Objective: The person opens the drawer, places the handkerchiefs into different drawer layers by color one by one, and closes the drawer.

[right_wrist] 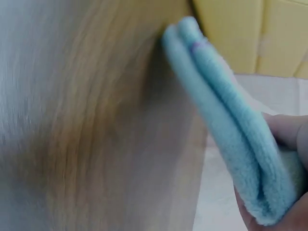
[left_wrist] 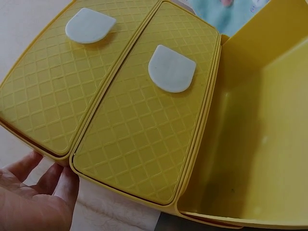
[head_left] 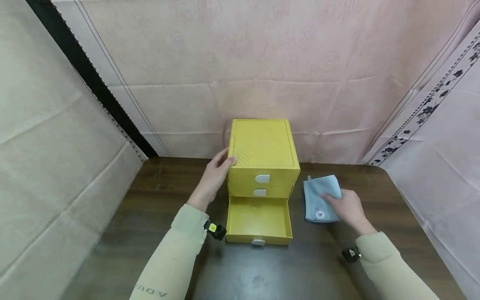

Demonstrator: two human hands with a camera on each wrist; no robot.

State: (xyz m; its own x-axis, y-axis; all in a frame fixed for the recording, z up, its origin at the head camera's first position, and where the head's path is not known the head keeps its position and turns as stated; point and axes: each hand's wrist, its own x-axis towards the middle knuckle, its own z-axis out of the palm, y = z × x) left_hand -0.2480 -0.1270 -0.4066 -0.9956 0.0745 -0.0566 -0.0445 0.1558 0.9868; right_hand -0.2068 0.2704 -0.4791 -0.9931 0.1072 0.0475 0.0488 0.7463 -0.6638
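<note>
A yellow three-drawer box [head_left: 264,143] stands on the table, its bottom drawer [head_left: 259,218] pulled out with nothing visible inside. The upper two drawers are closed, each with a white tab [left_wrist: 173,70]. My left hand [head_left: 213,179] rests against the box's left side, thumb at the top edge; in the left wrist view its fingertips touch the side wall. Right of the box, my right hand [head_left: 349,208] pinches a folded light-blue towel [head_left: 318,198] between thumb and fingers. The right wrist view shows the towel's folded layers edge-on, lifted off the table.
The dark wooden table [head_left: 258,275] has a rounded right corner. Pale cloth [head_left: 262,62] hangs behind it and on both sides, with a floral border [head_left: 427,110] at right. The drawer juts out toward me between my forearms.
</note>
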